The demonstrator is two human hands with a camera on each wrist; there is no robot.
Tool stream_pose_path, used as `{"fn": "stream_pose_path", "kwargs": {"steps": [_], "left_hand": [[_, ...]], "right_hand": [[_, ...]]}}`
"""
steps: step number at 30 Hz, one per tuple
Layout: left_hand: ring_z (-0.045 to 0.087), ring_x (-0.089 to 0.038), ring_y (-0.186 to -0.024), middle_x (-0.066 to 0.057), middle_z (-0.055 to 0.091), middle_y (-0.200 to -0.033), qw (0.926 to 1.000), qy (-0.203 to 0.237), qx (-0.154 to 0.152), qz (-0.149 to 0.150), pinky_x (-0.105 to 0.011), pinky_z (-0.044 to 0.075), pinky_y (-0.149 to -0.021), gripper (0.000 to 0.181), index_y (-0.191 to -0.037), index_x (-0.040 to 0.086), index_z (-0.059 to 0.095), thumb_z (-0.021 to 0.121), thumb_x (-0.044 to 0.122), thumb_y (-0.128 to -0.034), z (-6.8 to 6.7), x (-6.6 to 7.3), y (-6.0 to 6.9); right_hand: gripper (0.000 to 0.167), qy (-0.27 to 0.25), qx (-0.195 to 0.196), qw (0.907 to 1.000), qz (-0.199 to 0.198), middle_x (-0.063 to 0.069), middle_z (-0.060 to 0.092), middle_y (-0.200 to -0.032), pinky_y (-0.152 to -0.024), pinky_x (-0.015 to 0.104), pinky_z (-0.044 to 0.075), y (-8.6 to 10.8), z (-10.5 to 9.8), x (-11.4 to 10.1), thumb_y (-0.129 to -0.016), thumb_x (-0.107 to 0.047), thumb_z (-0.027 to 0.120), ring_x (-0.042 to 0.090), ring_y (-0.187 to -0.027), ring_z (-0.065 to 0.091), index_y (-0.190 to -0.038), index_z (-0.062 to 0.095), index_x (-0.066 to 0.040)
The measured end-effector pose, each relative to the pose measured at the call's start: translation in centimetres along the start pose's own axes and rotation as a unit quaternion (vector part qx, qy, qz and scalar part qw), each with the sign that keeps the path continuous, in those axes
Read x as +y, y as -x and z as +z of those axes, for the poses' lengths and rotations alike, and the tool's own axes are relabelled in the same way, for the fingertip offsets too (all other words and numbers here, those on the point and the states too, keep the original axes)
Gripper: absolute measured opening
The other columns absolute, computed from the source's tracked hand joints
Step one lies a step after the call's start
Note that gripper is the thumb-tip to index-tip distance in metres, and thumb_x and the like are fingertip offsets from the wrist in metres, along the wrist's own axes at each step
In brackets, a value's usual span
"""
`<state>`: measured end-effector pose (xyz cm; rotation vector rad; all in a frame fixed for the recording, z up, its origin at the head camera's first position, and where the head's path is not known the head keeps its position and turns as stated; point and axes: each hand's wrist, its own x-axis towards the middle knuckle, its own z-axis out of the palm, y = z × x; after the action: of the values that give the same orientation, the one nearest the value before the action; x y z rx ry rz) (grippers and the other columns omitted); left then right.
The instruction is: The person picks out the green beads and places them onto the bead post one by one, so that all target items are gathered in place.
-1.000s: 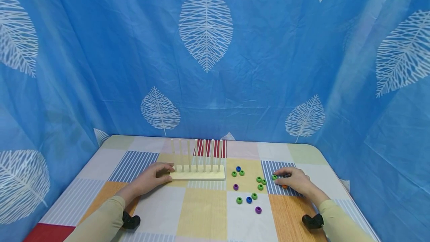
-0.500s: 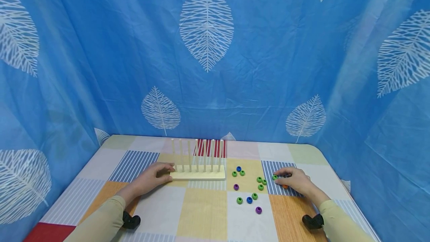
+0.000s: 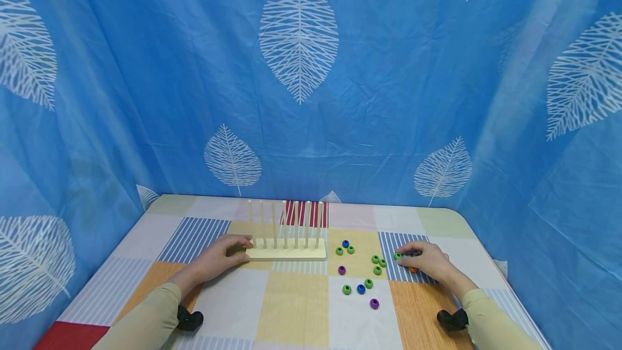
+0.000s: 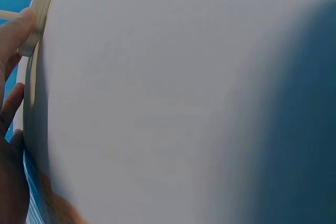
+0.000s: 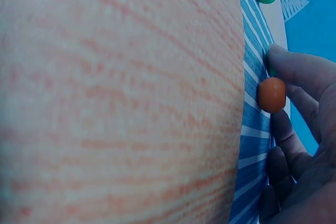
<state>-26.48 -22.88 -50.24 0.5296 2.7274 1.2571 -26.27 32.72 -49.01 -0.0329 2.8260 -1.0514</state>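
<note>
A pale wooden peg stand (image 3: 285, 254) with several upright pegs stands left of centre in the head view. At its left end, my left hand (image 3: 220, 258) holds the base between thumb and fingers; the left wrist view shows the thumb (image 4: 20, 23) on the base's edge (image 4: 41, 11). Over a blue striped patch on the right, my right hand (image 3: 427, 261) pinches a green bead (image 3: 398, 256) in its fingertips. An orange bead (image 5: 272, 95) lies just under that hand, beside the thumb. The green bead is mostly hidden in the right wrist view.
Several loose green beads (image 3: 377, 270), two blue beads (image 3: 361, 289) and two purple beads (image 3: 374, 304) are scattered between the stand and my right hand. A patchwork cloth (image 3: 291, 307) covers the table. Blue curtains (image 3: 369, 96) hang behind and on both sides.
</note>
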Motion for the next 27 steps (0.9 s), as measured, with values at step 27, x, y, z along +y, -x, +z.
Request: {"fn": "stream_pose_path", "kwargs": {"steps": [27], "left_hand": [[0.043,-0.04,-0.141,-0.008,0.057,-0.146,0.9996,-0.003,0.007,0.029,-0.064,0.028,-0.116,0.016,-0.112,0.026,0.072,0.074,0.026,-0.0961,0.1,-0.4,0.0]], "right_hand": [[0.024,0.033,0.019,0.989,-0.143,0.003,0.067,-0.116,-0.093,0.062,0.046,-0.1,-1.7,-6.7,-0.093,-0.037,0.077,0.037,-0.119,0.053,-0.107,0.075,-0.018]]}}
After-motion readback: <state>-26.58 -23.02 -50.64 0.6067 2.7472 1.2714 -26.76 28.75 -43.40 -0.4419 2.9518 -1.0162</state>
